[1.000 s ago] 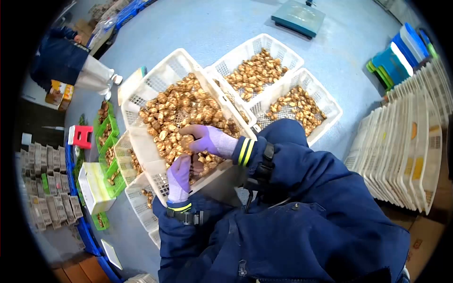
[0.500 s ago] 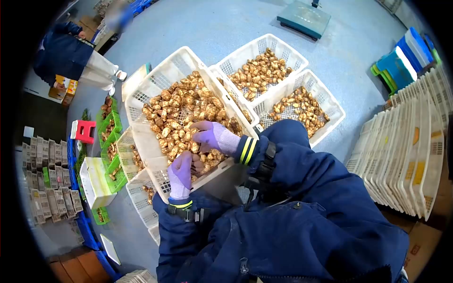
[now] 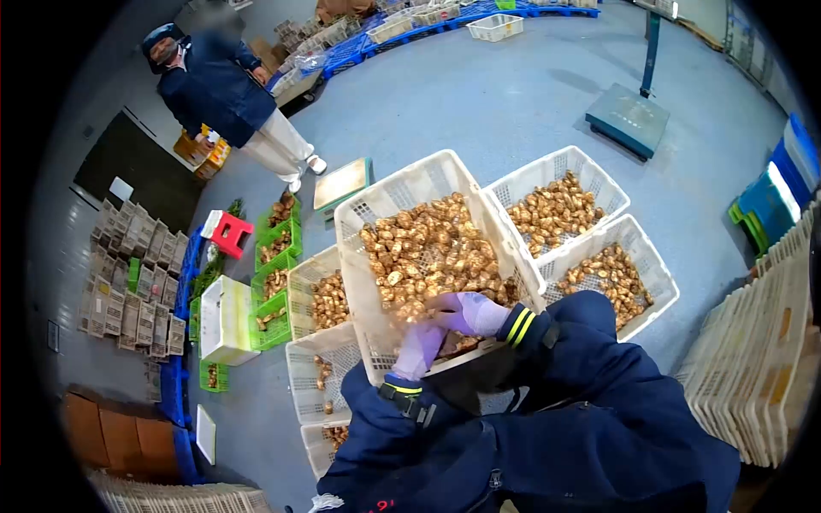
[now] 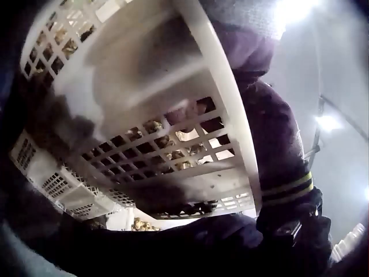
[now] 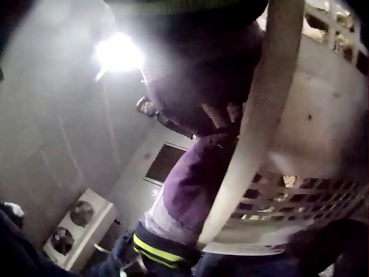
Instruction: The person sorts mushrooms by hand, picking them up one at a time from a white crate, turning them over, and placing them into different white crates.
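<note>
A white plastic crate (image 3: 357,295), tilted in front of the person, holds many small knobbly brown tubers (image 3: 432,248). Both hands wear purple gloves and work close together inside its near end. My left hand (image 3: 417,349) is at the near left corner, fingers bent toward the tubers. From the right, my right hand (image 3: 472,314) reaches over the near rim, its fingers meeting the left hand. In the right wrist view the crate rim (image 5: 262,124) hides the fingertips of the left hand (image 5: 193,179); I cannot tell what either hand holds.
More white crates with tubers stand right (image 3: 671,299) and left (image 3: 295,359). Green baskets (image 3: 272,321), a white foam box (image 3: 227,321) and a red stool (image 3: 229,233) are farther left. A platform scale (image 3: 629,120) stands behind; a person (image 3: 218,94) is back left. Stacked crates (image 3: 753,359) rise at right.
The head view has tilted up, bringing in more of the room and the other person. Both hands stay in the crate's near end and have drawn closer together.
</note>
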